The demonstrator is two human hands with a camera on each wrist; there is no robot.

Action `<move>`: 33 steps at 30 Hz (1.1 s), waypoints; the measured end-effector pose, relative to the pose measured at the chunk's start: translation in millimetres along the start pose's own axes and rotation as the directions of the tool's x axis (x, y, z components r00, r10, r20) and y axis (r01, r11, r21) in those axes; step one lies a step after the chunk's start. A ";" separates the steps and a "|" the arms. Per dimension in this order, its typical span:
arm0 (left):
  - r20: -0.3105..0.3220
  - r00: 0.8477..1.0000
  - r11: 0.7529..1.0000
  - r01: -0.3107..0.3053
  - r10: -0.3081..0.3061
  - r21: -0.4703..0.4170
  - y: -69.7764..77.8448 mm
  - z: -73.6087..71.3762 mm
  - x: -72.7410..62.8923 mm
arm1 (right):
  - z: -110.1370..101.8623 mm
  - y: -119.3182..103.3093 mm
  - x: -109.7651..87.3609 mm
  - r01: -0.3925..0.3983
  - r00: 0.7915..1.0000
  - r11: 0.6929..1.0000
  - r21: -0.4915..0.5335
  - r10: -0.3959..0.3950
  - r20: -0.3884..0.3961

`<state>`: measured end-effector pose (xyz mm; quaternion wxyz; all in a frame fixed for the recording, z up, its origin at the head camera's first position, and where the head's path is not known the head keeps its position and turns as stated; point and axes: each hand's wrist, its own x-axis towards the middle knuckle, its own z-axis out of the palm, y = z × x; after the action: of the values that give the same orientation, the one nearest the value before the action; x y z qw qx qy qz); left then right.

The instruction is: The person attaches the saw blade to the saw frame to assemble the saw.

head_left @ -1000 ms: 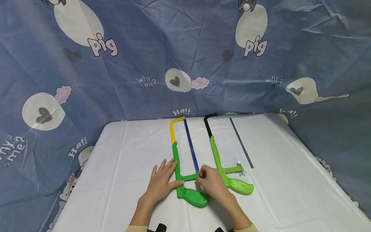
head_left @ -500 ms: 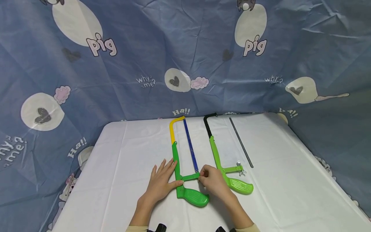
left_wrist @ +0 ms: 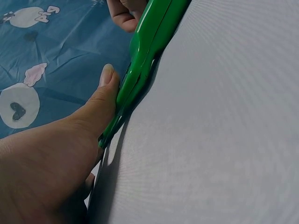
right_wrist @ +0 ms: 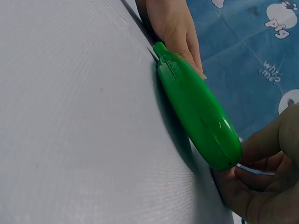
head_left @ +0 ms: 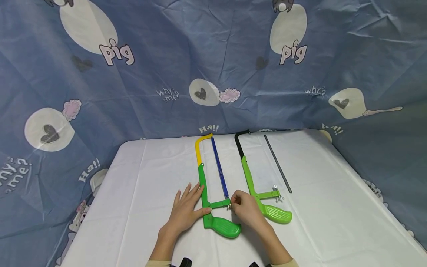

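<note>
A hacksaw with a green and yellow frame (head_left: 202,181) and a blue blade (head_left: 220,170) lies flat on the white-covered table. My left hand (head_left: 185,209) rests with fairly straight, spread fingers on its left side, the thumb on the green frame near the handle (head_left: 226,227). At the lower end of the blade, my right hand (head_left: 246,209) has thumb and fingers curled together at a small brass-coloured wing nut (head_left: 229,207). The right wrist view shows these fingers behind the green handle (right_wrist: 201,109), which hides their tips. In the left wrist view, my left thumb (left_wrist: 105,88) touches the frame.
Right of the hacksaw lies a second one with a lime-green and black frame (head_left: 247,174), its silver wing nut (head_left: 279,199) on the short arm. A loose dark grey blade (head_left: 278,165) lies beyond it. A blue printed cloth (head_left: 213,66) hangs behind the table (head_left: 156,167).
My right fingers have shifted slightly to the right off the green arm's end, and the wing nut shows beside them. My left hand and both hacksaws stay in place.
</note>
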<state>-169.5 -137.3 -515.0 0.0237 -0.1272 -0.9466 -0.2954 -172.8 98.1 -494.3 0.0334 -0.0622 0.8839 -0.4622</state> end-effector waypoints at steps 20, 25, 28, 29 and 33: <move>0.025 1.000 1.000 0.010 -0.009 -0.005 0.0 -1.2 -0.8 | 10.2 -15.6 -9.8 0.225 0.956 0.847 -0.482 -0.288 -0.061; 0.029 1.000 1.000 0.012 -0.011 -0.009 0.0 -1.7 -1.0 | 12.4 -18.3 -9.4 0.273 0.928 0.758 -0.593 -0.370 -0.045; 0.034 0.999 1.000 0.014 -0.014 -0.003 0.0 -1.9 -0.6 | 13.4 -18.7 -8.8 0.283 0.921 0.743 -0.607 -0.387 -0.045; 0.029 1.000 1.000 0.011 -0.010 -0.004 0.0 -1.9 -0.5 | 13.9 -18.6 -8.7 0.282 0.920 0.739 -0.612 -0.389 -0.045; 0.024 1.000 1.000 0.010 -0.010 -0.001 -0.1 -1.8 -0.2 | 15.7 -18.1 -7.8 0.284 0.914 0.719 -0.634 -0.402 -0.046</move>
<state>-169.4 -138.4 -513.6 0.0109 -0.1259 -0.9472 -0.2947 -161.8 76.3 -488.4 -0.1556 -0.1907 0.9575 -0.1507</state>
